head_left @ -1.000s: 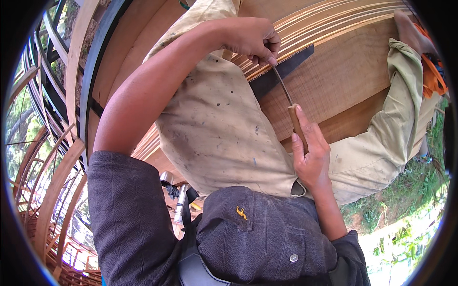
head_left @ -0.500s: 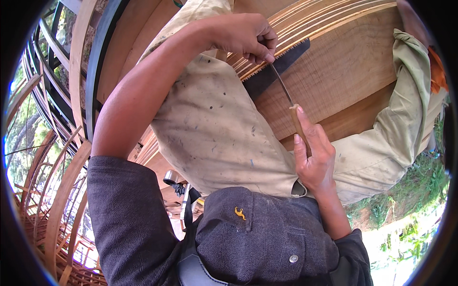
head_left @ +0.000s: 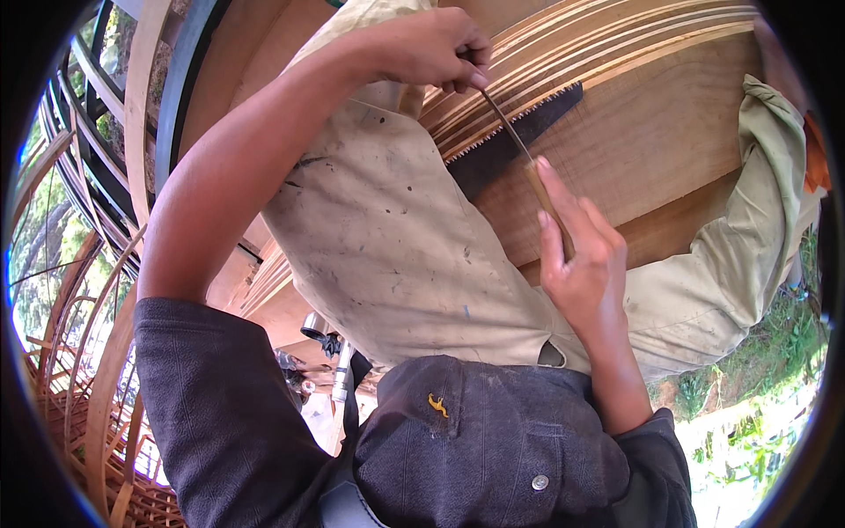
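My right hand [head_left: 585,264] is closed round the wooden handle of a slim metal file [head_left: 510,128]. At the file's far end, my left hand [head_left: 440,53] pinches the tip between thumb and fingers. The file slants across the toothed edge of a dark saw blade [head_left: 489,167], whose teeth face up and away from me. That blade lies between my legs against a wooden board [head_left: 642,145]. The saw's near end is hidden behind my trouser leg [head_left: 387,220], so no handle shows.
Several thin wooden strips [head_left: 607,40] run along the board's far side. Curved wooden ribs [head_left: 119,378] and lattice rise at the left. Beside my left thigh, a silvery cylindrical object [head_left: 341,380] sits among small items. Grass [head_left: 775,352] shows at the right.
Both hands have shifted slightly up and to the left, carrying the file the same way across the saw teeth. The grips on its handle and tip stay the same.
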`<act>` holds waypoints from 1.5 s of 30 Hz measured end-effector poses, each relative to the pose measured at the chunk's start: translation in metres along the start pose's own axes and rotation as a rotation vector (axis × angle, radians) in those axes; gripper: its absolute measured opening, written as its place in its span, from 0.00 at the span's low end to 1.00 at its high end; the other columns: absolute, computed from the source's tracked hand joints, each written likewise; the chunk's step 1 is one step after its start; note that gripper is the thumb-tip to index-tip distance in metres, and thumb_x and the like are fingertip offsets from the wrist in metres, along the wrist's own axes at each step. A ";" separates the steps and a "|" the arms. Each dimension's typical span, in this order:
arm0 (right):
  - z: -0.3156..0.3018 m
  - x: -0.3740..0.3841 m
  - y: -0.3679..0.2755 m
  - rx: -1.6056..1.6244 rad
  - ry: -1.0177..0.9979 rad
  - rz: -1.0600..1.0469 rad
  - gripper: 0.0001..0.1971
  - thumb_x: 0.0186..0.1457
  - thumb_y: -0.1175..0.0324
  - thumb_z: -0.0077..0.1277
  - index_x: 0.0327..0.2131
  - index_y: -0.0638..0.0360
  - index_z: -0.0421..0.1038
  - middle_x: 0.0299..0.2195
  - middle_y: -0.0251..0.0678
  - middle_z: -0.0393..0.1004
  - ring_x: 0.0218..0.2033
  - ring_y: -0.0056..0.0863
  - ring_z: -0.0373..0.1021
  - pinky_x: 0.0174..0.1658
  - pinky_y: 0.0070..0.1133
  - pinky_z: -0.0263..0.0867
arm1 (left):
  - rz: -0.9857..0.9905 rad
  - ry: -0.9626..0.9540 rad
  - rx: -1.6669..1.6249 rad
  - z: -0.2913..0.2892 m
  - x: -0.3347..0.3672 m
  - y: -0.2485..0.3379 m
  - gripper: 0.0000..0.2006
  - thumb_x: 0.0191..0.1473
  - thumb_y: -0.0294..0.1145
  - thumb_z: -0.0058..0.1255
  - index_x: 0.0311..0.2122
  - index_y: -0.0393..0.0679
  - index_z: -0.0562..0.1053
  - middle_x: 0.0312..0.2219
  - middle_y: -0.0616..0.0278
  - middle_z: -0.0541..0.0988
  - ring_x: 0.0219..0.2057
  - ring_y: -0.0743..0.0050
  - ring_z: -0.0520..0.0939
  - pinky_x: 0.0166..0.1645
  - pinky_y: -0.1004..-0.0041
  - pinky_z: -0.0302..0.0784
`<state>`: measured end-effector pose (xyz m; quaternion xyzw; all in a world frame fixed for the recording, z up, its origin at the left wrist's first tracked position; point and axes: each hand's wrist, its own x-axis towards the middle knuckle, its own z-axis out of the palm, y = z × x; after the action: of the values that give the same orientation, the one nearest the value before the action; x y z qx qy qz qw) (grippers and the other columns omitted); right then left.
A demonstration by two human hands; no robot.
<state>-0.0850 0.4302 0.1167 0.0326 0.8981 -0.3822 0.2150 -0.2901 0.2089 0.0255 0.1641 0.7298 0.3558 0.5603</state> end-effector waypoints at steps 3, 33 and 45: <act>0.010 0.018 0.002 0.033 0.090 -0.096 0.32 0.58 0.78 0.60 0.65 0.39 0.73 0.27 0.37 0.72 0.22 0.32 0.70 0.30 0.32 0.70 | -0.006 0.009 0.016 -0.016 0.000 -0.003 0.07 0.62 0.28 0.59 0.33 0.38 0.77 0.25 0.67 0.81 0.28 0.81 0.79 0.38 0.75 0.78; 0.006 -0.006 0.006 -0.017 0.048 -0.025 0.31 0.59 0.76 0.59 0.66 0.42 0.72 0.25 0.37 0.68 0.21 0.37 0.68 0.28 0.34 0.67 | -0.024 -0.001 0.034 0.002 0.001 0.007 0.06 0.62 0.27 0.60 0.35 0.36 0.78 0.26 0.64 0.83 0.29 0.79 0.82 0.37 0.73 0.78; 0.001 -0.039 0.005 0.035 0.051 -0.047 0.34 0.55 0.78 0.62 0.65 0.38 0.74 0.29 0.34 0.74 0.25 0.30 0.73 0.28 0.29 0.71 | 0.013 -0.078 -0.086 0.004 -0.033 0.027 0.08 0.61 0.30 0.61 0.32 0.38 0.78 0.25 0.67 0.81 0.29 0.81 0.81 0.37 0.76 0.77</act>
<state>-0.0480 0.4372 0.1288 0.0249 0.8970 -0.4019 0.1825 -0.2802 0.2079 0.0670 0.1581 0.6902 0.3839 0.5926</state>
